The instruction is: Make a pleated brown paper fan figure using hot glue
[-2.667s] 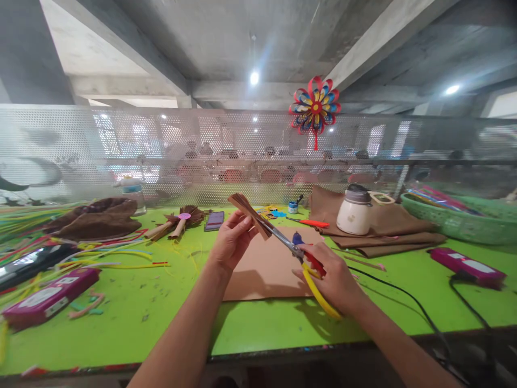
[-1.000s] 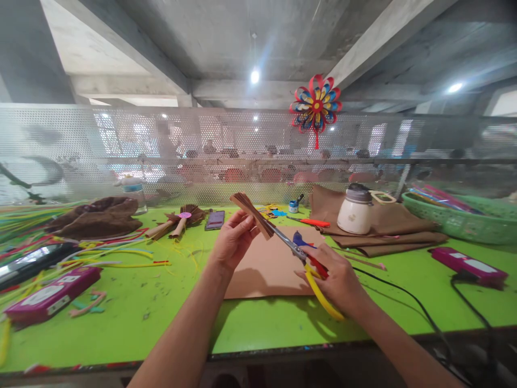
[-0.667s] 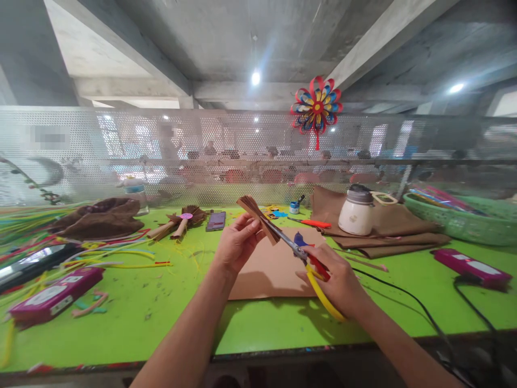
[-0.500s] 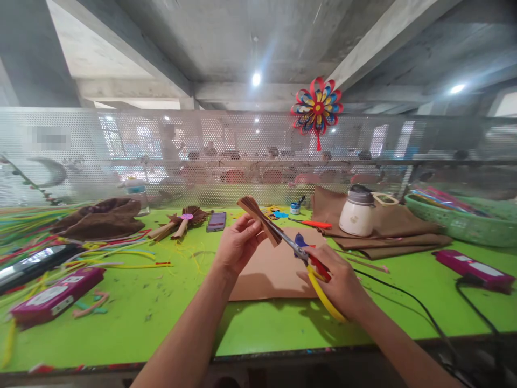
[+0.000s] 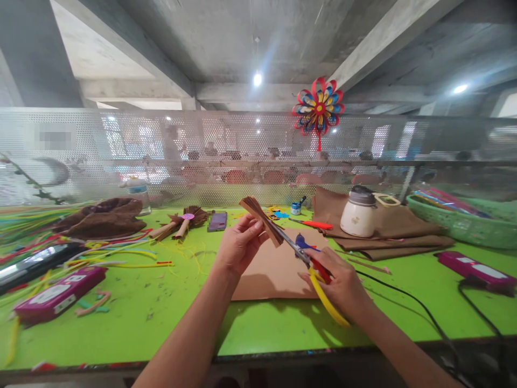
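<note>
My left hand (image 5: 242, 242) pinches a folded brown paper piece (image 5: 255, 209), which shows several stacked layers at its upper end. In my right hand (image 5: 337, 277) are scissors (image 5: 301, 253) with yellow and red handles. Their blades lie along the lower right part of the folded paper; whether they are fully closed I cannot tell. Beneath both hands a flat tan sheet (image 5: 262, 277) rests on the green table (image 5: 181, 323). A blue item (image 5: 302, 242) shows just behind the scissors, partly hidden by them.
A brown paper decoration (image 5: 188, 220) and a phone (image 5: 217, 221) lie at the back. To the right stand a white jar (image 5: 358, 215) on brown sheets (image 5: 404, 234), a green basket (image 5: 476, 226) and a purple power strip (image 5: 476, 269) with cables. Another purple strip (image 5: 60, 293) lies left.
Almost nothing differs. The whole view has shifted slightly; both hands keep their hold on the folded paper and the scissors, with the blades still at the paper.
</note>
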`<move>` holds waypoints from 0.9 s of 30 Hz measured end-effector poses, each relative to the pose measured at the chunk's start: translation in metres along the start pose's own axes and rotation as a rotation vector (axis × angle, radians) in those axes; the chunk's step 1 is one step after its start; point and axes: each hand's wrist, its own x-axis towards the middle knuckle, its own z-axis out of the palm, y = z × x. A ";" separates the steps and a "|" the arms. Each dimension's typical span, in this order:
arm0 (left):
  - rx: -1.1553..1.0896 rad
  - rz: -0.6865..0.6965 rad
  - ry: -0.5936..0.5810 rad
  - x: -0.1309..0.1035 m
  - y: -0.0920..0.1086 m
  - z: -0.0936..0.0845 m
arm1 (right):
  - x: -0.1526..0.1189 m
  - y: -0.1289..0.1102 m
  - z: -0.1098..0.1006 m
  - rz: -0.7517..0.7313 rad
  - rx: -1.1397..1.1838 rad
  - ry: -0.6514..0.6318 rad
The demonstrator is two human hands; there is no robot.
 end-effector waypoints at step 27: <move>0.054 -0.027 -0.080 -0.006 -0.004 0.011 | 0.005 -0.011 -0.003 0.059 0.024 -0.013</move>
